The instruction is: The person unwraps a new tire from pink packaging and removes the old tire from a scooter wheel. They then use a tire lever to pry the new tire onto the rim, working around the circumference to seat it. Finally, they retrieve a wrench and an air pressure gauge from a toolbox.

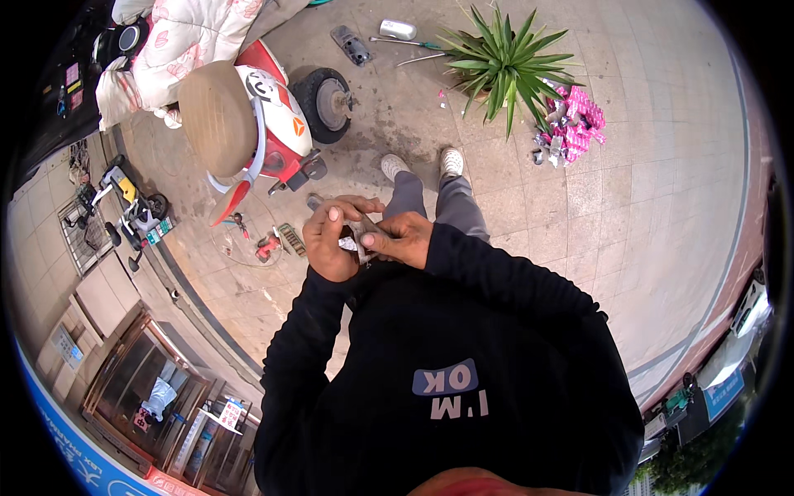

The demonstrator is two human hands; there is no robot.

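Both my hands meet in front of my dark sweatshirt around a small grey curved metal part. My left hand is closed on one side of it, its fingers curled over the top. From the other side my right hand pinches it with the thumb on top. Something pale and shiny shows in the gap between the hands, too small to name. Much of the part is hidden by my fingers. Ahead to the left stands a red and white scooter with a brown seat, its black-tyred wheel toward me.
A toolbox-like tray and a red tool lie on the paving left of my hands. Further off are a silver can, long-handled tools, a spiky potted plant and crumpled pink wrapping. Another scooter stands far left.
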